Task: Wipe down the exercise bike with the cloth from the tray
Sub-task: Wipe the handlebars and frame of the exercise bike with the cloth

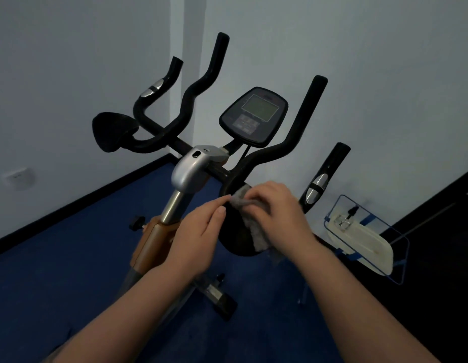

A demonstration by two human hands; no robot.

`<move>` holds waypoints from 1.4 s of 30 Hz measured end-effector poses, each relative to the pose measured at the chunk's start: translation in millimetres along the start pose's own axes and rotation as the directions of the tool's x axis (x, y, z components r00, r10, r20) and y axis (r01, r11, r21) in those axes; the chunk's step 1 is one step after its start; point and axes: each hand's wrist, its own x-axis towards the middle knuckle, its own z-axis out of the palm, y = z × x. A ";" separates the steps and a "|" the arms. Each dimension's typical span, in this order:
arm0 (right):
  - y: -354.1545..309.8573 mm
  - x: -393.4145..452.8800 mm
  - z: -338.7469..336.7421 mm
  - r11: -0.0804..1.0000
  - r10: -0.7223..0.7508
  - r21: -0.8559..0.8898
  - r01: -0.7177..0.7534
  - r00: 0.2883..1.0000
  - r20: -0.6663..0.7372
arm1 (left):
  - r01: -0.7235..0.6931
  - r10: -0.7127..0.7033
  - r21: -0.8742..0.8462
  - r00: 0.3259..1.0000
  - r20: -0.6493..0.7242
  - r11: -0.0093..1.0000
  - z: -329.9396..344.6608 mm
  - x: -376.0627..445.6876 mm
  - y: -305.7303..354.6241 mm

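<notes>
Both forearms reach in from the lower edge. Right hand (277,205) presses a grey cloth (253,221), fingers curled over it, against the black right elbow pad (235,231) of the exercise bike (191,169). Left hand (201,231) pinches the cloth's upper edge with its fingertips. Console (253,116) stands above. Clear tray (400,258) sits right of the bike, holding a white item.

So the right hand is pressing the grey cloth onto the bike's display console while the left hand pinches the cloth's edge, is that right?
Not quite. In the head view the right hand presses the grey cloth onto the black elbow pad on the right side of the handlebar, not the display console, which sits untouched above. The left hand does pinch the cloth's edge.
</notes>
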 end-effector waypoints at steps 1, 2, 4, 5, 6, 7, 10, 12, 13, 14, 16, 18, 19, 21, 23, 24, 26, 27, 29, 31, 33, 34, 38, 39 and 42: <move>-0.7 -3.7 7.6 0.998 0.003 -0.066 -0.004 1.000 -0.006 | 0.007 -0.007 -0.010 1.000 -0.008 1.000 1.7 -0.6 -0.3; -0.5 -11.2 13.3 0.993 -0.008 -0.121 0.007 1.000 -0.007 | 0.013 -0.014 -0.010 1.000 -0.014 1.000 3.3 -1.2 -0.9; 4.7 -29.4 14.3 0.987 -0.049 -0.150 0.049 0.999 0.004 | 0.024 -0.024 0.005 0.999 -0.024 1.000 5.7 -2.2 -1.5; 7.8 -37.7 11.5 0.988 -0.065 -0.137 0.068 0.998 0.027 | 0.028 -0.027 0.007 0.999 -0.027 1.000 6.4 -2.5 -1.6; 10.5 -43.4 7.6 0.990 -0.076 -0.118 0.082 0.995 0.060 | 0.028 -0.028 0.006 0.999 -0.029 1.000 6.8 -2.5 -2.0; 12.1 -45.6 3.8 0.992 -0.081 -0.088 0.089 0.992 0.094 | 0.028 -0.028 0.008 0.999 -0.034 1.000 6.8 -2.6 -2.0; 10.4 -31.2 -5.6 0.998 -0.004 0.067 0.002 0.999 0.042 | 0.038 -0.036 0.030 0.998 -0.046 0.999 6.9 -1.5 -0.9; 9.7 -11.7 -6.6 0.992 0.065 0.117 -0.055 0.994 -0.087 | 0.036 -0.033 0.041 0.997 -0.069 0.999 10.1 -1.4 0.3; 8.6 -5.2 -4.4 0.992 0.088 0.105 -0.077 0.991 -0.105 | 0.032 -0.028 0.044 0.996 -0.083 0.999 12.6 -2.1 1.2; 7.4 -3.6 -0.4 0.991 0.108 0.089 -0.100 0.990 -0.089 | 0.030 -0.024 0.054 0.995 -0.098 0.998 15.2 -2.9 2.0; 8.0 -15.4 8.1 0.989 0.131 0.079 -0.125 0.989 -0.069 | 0.035 -0.023 0.088 0.991 -0.134 0.996 19.2 -3.7 2.4; 11.5 -35.2 7.4 0.991 0.112 0.080 -0.104 0.989 -0.098 | 0.038 -0.020 0.105 0.986 -0.163 0.994 21.2 -3.0 1.9; 14.1 -42.7 3.3 0.990 0.106 0.099 -0.097 0.990 -0.096 | 0.036 -0.017 0.107 0.985 -0.173 0.994 21.6 -2.8 1.2; 19.7 -46.2 -5.9 0.983 0.108 0.156 -0.097 0.992 -0.064 | 0.039 -0.017 0.110 0.982 -0.189 0.993 22.2 -2.3 -0.4; 21.1 -36.6 -10.6 0.974 0.112 0.206 -0.094 0.991 -0.075 | 0.042 -0.019 0.112 0.980 -0.199 0.993 22.8 -2.0 -1.2; 21.0 -28.8 -9.4 0.971 0.116 0.223 -0.091 0.988 -0.102 | 0.039 -0.015 0.116 0.979 -0.204 0.992 23.5 -1.8 -1.6; 17.4 -16.5 -2.6 0.964 0.132 0.249 -0.097 0.983 -0.127 | 0.034 -0.008 0.123 0.978 -0.208 0.992 25.2 -2.2 -1.4; 15.9 -14.4 1.2 0.959 0.137 0.262 -0.103 0.984 -0.116 | 0.037 -0.012 0.120 0.978 -0.208 0.992 25.6 -2.6 -0.9; 18.1 -19.5 4.0 0.972 0.104 0.220 -0.086 0.992 -0.070 | 0.046 -0.024 0.109 0.980 -0.197 0.993 24.6 -3.6 0.0; 24.5 -29.0 -1.9 0.984 0.044 0.175 -0.046 0.999 0.013 | 0.051 -0.032 0.101 0.984 -0.177 0.994 21.9 -4.3 0.2; 27.7 -28.8 -13.3 0.973 0.032 0.227 -0.051 0.996 0.086 | 0.056 -0.043 0.080 0.986 -0.163 0.995 19.1 -7.1 0.9; 26.9 -23.7 -16.9 0.968 0.022 0.248 -0.042 0.996 0.081 | 0.055 -0.045 0.059 0.987 -0.157 0.997 17.9 -8.9 1.4; 9.0 -3.3 -1.8 0.993 -0.095 0.064 0.095 0.996 -0.003 | 0.028 -0.025 0.022 0.992 -0.121 0.999 14.0 -15.2 4.4; 4.2 -7.2 6.5 0.994 -0.112 -0.001 0.112 0.994 0.005 | 0.022 -0.019 0.030 0.992 -0.122 0.999 12.2 -16.2 5.1; 4.4 -31.0 15.5 0.975 -0.175 -0.122 0.186 0.980 0.096 | 0.000 0.012 0.091 0.991 -0.136 0.996 7.0 -18.0 9.0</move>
